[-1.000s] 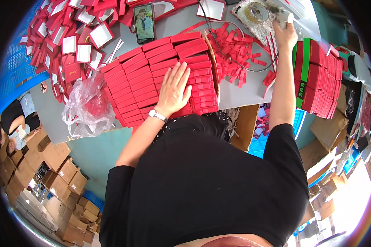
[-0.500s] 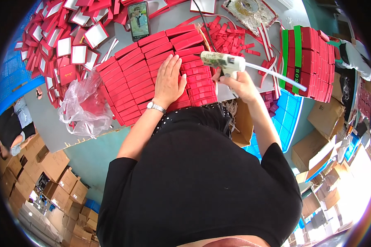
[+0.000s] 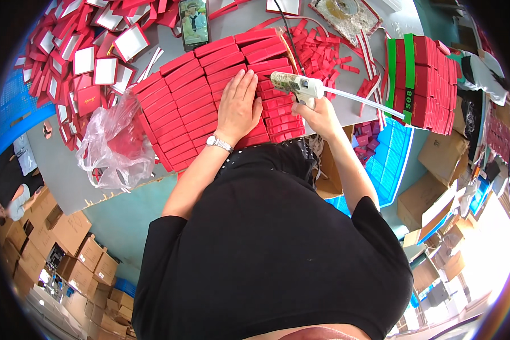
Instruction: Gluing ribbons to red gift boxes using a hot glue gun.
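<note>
My right hand (image 3: pixel 321 117) is wrapped round the handle of a white hot glue gun (image 3: pixel 298 85), with a long glue stick (image 3: pixel 364 101) poking out of its back. The gun's nozzle points left, over the right columns of a block of small red boxes (image 3: pixel 184 102) set in tight rows on the grey table. Flat on top of those boxes lies my left hand (image 3: pixel 238 110), fingers stretched out and holding nothing. A metal watch is on that wrist.
Loose red box parts with white insides (image 3: pixel 85 59) heap at the far left. A crumpled clear bag (image 3: pixel 116 150), a phone (image 3: pixel 194 25), red strip pieces (image 3: pixel 317 51) and a stack of red boxes with green bands (image 3: pixel 430 85) surround the block. A blue crate (image 3: pixel 391 164) stands right.
The glue gun in my right hand has shifted slightly left, its glue stick swinging with it. My left hand has slid a little to the right over the boxes.
</note>
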